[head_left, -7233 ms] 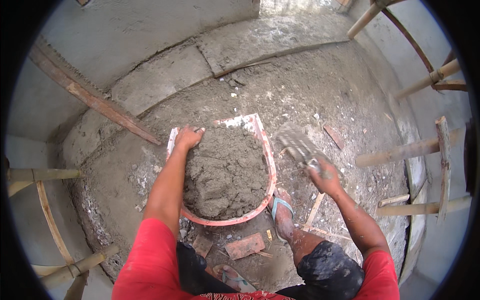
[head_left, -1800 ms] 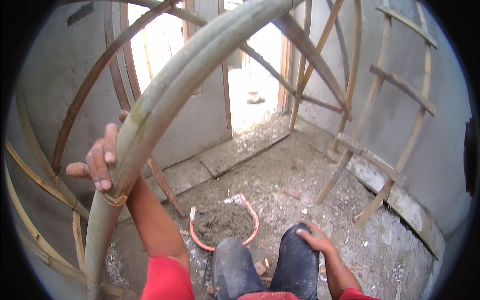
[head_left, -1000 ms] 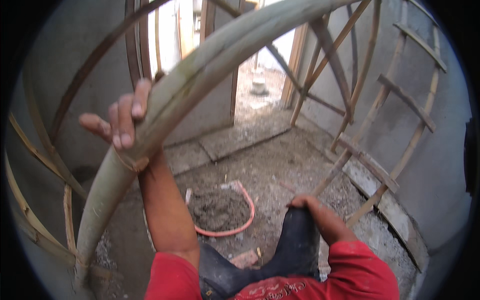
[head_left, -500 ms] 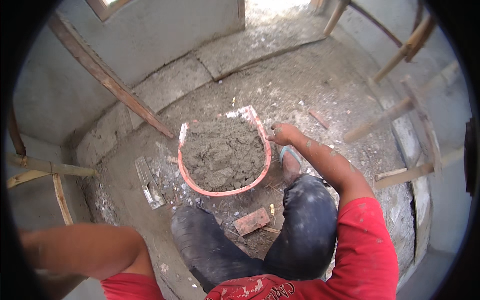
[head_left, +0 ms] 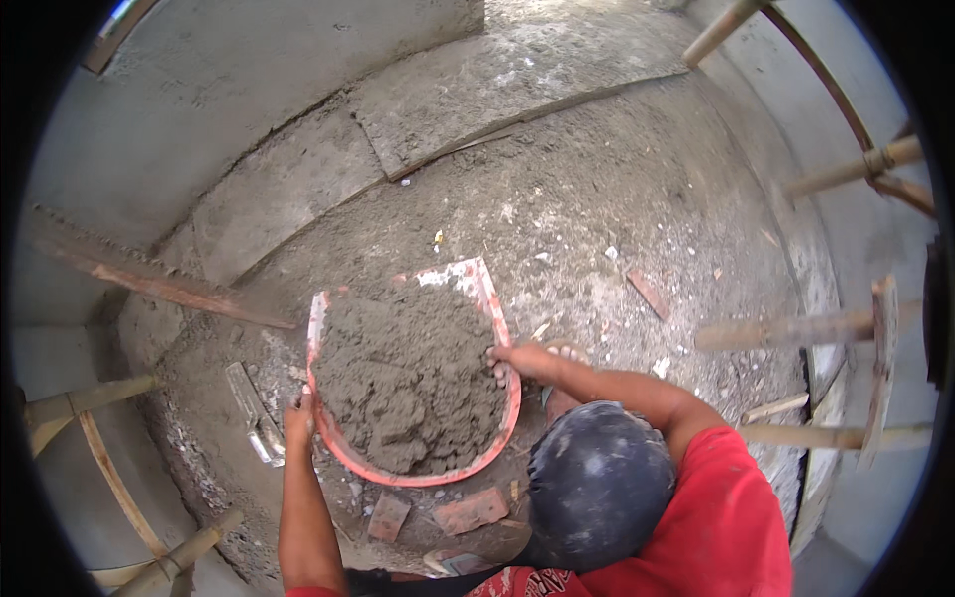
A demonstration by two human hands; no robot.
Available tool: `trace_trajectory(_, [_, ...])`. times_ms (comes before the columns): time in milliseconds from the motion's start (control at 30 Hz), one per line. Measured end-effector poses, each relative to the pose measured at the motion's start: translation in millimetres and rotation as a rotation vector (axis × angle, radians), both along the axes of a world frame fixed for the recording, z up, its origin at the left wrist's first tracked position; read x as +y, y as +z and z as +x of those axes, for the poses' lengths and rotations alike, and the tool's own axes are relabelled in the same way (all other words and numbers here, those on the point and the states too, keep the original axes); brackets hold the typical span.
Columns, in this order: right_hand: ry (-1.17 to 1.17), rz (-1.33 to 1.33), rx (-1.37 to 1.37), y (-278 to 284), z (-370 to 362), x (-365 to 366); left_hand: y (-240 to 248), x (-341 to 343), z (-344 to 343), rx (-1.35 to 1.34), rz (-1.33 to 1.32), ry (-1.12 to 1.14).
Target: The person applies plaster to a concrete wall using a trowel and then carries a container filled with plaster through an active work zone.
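A red-orange tub [head_left: 413,481] with a rounded near end sits on the floor in front of me, heaped with wet grey mortar [head_left: 403,383]. My left hand [head_left: 297,420] is closed on its left rim. On the opposite side, my right hand [head_left: 515,363] grips the right rim, with fingertips curled over the inside edge. A long metal-and-wood plastering tool [head_left: 254,413] lies on the floor just left of my left hand. My bent knee [head_left: 602,478], in dark trousers, is close to the tub's right side.
Two broken brick pieces, one [head_left: 389,516] and another [head_left: 471,510], lie between the tub and me. A wooden board [head_left: 179,291] leans at the left. Bamboo poles [head_left: 796,331] stand along the right wall. A raised concrete ledge [head_left: 298,189] runs along the back wall.
My left hand has come from the lower left to the tub's left rim. My right hand has closed over the right rim. The view has shifted, and the tub appears lower and further left.
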State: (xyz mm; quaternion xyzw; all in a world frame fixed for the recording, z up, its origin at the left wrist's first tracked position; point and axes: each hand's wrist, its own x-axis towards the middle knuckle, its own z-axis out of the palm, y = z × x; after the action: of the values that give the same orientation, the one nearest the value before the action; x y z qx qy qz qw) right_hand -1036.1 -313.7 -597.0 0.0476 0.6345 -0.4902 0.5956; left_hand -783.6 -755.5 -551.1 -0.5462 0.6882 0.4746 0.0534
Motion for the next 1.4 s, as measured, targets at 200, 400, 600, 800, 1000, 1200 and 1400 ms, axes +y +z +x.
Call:
trace_trajectory(200, [0.183,0.097,-0.161,73.8,-40.7,-7.5,-24.1,-1.7,-21.7,-0.034,0.071,0.073])
trace_trajectory(400, [0.354,0.030,-0.184,48.5,-47.6,19.2,18.9,48.5,-61.7,-0.148,-0.015,0.002])
trace_trajectory(600, [0.578,-0.036,-0.075,52.3,-70.4,36.8,65.1,111.4,-81.1,-0.105,-0.133,0.113])
trace_trajectory(800, [0.336,-0.072,0.191,116.2,-162.1,79.1,127.5,178.1,-222.5,0.008,-0.190,0.013])
trace_trajectory(1000, [-0.335,0.203,0.465,120.9,-247.4,141.6,96.0,206.7,-387.9,0.176,-0.128,-0.220])
trace_trajectory(1200, [-0.795,0.423,0.645,113.0,-343.6,249.7,74.0,314.3,-568.7,0.320,-0.105,-0.608])
trace_trajectory(1400, [-0.769,0.796,0.942,65.4,-385.9,354.2,75.1,442.4,-685.3,0.082,-0.220,-0.791])
